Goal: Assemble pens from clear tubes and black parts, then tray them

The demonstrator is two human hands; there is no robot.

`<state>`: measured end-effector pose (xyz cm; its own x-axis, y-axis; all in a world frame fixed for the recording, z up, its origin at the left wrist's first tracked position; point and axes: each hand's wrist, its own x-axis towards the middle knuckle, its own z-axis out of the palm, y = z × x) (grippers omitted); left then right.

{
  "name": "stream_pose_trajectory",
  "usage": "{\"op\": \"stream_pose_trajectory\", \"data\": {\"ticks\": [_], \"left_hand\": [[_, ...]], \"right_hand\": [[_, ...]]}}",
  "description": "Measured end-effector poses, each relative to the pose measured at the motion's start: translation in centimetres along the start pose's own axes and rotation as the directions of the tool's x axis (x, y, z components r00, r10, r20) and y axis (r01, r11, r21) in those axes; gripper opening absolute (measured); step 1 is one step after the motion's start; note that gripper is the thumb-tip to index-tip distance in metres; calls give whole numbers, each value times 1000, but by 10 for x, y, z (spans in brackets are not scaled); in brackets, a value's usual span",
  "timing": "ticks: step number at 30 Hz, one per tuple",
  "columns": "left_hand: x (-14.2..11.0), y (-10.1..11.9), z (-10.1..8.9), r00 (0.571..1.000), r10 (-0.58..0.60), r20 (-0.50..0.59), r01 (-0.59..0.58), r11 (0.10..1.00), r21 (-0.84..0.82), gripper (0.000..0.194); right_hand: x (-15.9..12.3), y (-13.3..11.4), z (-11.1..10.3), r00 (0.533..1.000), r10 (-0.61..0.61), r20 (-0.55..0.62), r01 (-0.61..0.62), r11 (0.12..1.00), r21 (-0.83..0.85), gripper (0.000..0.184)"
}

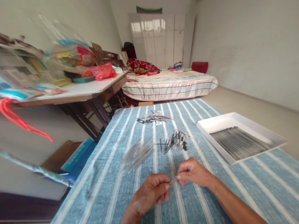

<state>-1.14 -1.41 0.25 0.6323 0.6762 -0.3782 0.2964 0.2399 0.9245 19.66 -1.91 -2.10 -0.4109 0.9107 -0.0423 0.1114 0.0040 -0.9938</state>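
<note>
My left hand (156,187) and my right hand (192,172) meet over the near part of the cloth, each closed in a pinch. Between their fingertips is a small, thin, clear-looking piece (173,180), blurred and mostly covered by the fingers. Beyond my left hand lies a loose bundle of translucent grey tubes (138,155). A heap of short black sticks and small black parts (175,141) lies just past my right hand. Farther off, thin dark rods (154,117), one with a red end, are piled partly over a white printed label.
At the right, a shallow white box (233,116) holds a row of slim dark pen-like sticks (233,142). The striped blue cloth (105,183) covers the table. A side table (81,93) with bags stands left; a bed (173,84) is behind.
</note>
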Motion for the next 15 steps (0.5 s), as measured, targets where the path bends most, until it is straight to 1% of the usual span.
{"op": "stream_pose_trajectory", "data": {"ticks": [3,5,7,9,10,13,15], "left_hand": [[1,0,2,1000,-2,-8,2,999,32,16],[2,1,3,1000,0,-12,0,999,37,15],[2,1,3,1000,1,-24,0,1000,29,16],[3,2,3,999,2,-38,-1,1000,26,16],[3,2,3,999,3,-41,-2,1000,29,17],[4,1,4,999,-6,-40,8,999,39,18],[4,1,4,999,-14,-36,15,999,46,17]], "right_hand": [[2,8,2,999,32,14,-31,998,-52,36],[3,11,2,999,52,5,-51,997,-64,42],[3,11,2,998,56,-17,-57,998,-42,37],[2,9,2,998,32,-46,-32,999,4,22],[1,8,2,998,16,-60,-14,999,31,17],[0,7,3,998,-7,-70,12,998,62,16],[0,9,3,998,1,-68,0,1000,15,25]]}}
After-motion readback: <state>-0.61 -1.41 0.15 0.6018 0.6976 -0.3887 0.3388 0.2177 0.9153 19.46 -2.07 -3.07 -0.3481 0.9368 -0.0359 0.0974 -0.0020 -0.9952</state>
